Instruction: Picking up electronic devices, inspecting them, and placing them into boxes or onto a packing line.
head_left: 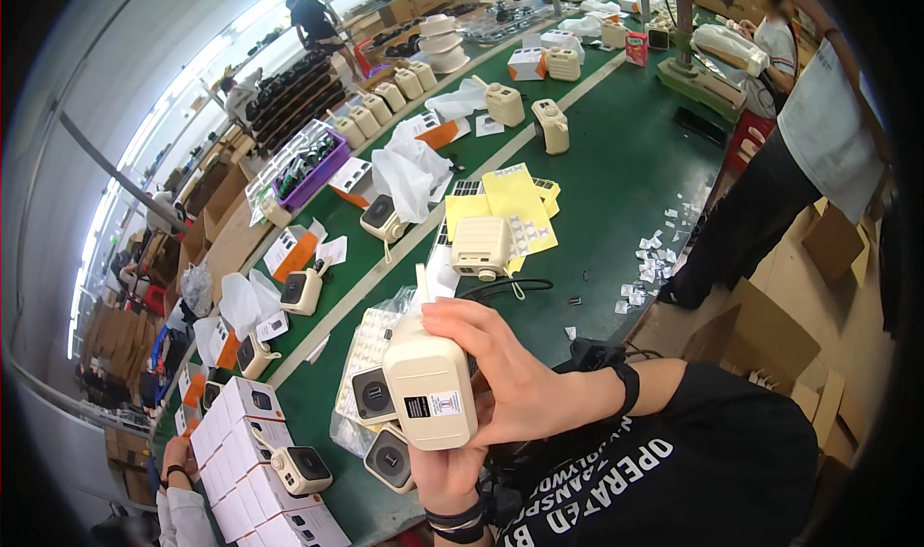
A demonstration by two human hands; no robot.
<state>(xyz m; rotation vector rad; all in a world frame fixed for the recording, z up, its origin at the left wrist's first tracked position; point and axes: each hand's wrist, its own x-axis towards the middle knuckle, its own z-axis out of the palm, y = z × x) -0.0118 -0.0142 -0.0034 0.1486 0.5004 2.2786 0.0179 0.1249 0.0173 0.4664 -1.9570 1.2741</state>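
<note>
Both hands hold a small cream jerrycan-shaped device (428, 378) over the near edge of the green table. A black label and a white label show on its upturned face. My right hand (515, 364) wraps around its top and right side, fingers closed. From below, my left hand (449, 474) grips the lower end; most of its fingers are hidden behind the device. Two similar devices with black square panels, one (372, 395) beside the held one and another (388, 458) under it, sit close by on the left. Farther off, another cream device (480, 244) stands by yellow sticker sheets (515, 201).
White boxes (241, 451) are stacked at the lower left, near a co-worker's hand (178, 454). More devices, orange-and-white cartons and plastic bags line the table's left side. A purple basket (310, 170) stands beyond. Small white packets (653, 258) lie along the right edge, near a standing person (818, 124).
</note>
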